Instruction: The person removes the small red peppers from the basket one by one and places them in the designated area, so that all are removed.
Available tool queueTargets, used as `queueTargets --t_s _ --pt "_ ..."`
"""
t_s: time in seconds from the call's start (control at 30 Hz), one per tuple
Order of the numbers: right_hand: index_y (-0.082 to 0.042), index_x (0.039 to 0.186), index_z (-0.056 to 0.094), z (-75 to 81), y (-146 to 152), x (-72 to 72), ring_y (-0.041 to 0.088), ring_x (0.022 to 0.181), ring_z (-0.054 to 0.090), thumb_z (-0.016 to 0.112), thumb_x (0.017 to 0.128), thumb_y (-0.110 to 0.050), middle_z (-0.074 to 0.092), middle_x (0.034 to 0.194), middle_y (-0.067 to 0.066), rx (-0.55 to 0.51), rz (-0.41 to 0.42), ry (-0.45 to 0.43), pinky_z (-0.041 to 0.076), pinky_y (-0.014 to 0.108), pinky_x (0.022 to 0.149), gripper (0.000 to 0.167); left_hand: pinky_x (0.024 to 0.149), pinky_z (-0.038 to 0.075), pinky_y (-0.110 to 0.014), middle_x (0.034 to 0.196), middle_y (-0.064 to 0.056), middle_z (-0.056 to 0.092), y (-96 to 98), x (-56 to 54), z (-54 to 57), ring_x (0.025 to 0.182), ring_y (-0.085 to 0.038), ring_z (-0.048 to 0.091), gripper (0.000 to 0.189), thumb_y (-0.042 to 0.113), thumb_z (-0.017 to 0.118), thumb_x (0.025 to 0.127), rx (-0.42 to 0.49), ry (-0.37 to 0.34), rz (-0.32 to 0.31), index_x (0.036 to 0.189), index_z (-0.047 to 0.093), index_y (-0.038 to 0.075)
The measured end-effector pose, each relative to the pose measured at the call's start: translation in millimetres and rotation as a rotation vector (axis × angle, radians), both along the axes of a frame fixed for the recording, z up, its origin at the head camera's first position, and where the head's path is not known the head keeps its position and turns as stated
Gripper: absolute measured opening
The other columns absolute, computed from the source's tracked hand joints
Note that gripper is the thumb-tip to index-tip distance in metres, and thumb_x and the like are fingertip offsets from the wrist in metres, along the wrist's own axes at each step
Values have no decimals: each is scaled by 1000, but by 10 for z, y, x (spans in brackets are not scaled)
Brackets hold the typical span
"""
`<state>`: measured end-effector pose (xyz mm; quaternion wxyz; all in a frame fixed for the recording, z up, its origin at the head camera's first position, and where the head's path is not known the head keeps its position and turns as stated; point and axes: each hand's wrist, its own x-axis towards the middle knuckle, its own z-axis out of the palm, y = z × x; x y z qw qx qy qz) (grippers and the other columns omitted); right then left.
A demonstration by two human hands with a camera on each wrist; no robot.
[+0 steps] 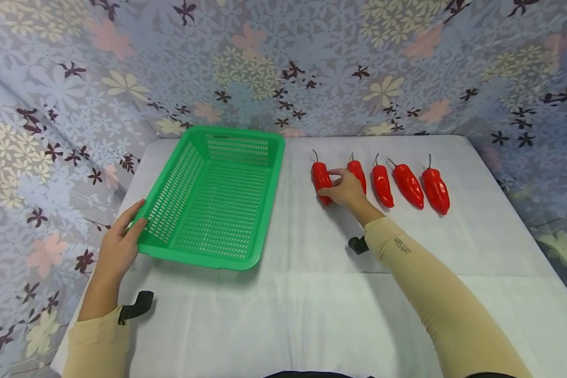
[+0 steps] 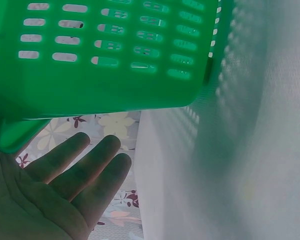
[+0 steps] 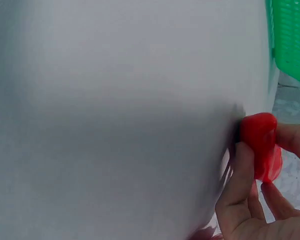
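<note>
A green plastic basket [image 1: 217, 205] with slotted walls stands on the left part of the table. At its near-left corner my left hand [image 1: 119, 247] grips the rim, while in the left wrist view three of its fingers [image 2: 97, 187] stretch out beside the outer wall. Right of the basket, my right hand [image 1: 347, 190] pinches the leftmost red pepper [image 1: 319, 176] between thumb and fingers. The right wrist view shows this pepper [image 3: 260, 137] between the fingertips, close over the white cloth. Directly beside that hand lies a second red pepper [image 1: 356, 172], partly hidden by it.
More red peppers lie in a row to the right: one in the middle [image 1: 382, 186], one tilted [image 1: 408, 186] and one at the end [image 1: 436, 191]. A white cloth [image 1: 312, 315] covers the table. Floral fabric [image 1: 312, 63] hangs behind it.
</note>
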<state>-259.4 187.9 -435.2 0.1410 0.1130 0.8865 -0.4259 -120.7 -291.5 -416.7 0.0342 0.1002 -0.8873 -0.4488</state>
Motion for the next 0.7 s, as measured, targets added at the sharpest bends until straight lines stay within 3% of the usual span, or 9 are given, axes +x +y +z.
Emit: queueTargets --t_s 0.17,0.37,0.57,0.7 --pt "-11 152 42 -33 5 18 36 120 50 78 88 -20 53 131 19 45 -13 36 52 49 91 73 93 38 -62 162 -12 30 6 -24 3 133 -50 43 53 40 38 108 -2 3 -7 159 33 28" --pt "-8 150 42 -27 10 43 35 118 50 78 88 -21 54 132 18 146 54 114 53 49 90 72 95 38 -63 161 -13 31 25 -54 -2 133 -51 42 53 40 39 108 -5 10 -23 160 33 27" --pt "-10 149 45 197 101 122 38 126 44 77 89 -25 43 143 21 281 82 300 50 52 93 69 93 40 -64 161 -13 31 53 -118 0 132 -51 43 54 42 39 108 -17 10 -48 160 32 27" --pt "-16 152 44 344 205 141 37 128 45 75 91 -30 41 148 18 252 47 400 47 54 97 69 92 40 -63 161 -12 32 54 -110 17 133 -50 43 55 44 38 107 -20 -11 -34 160 32 29"
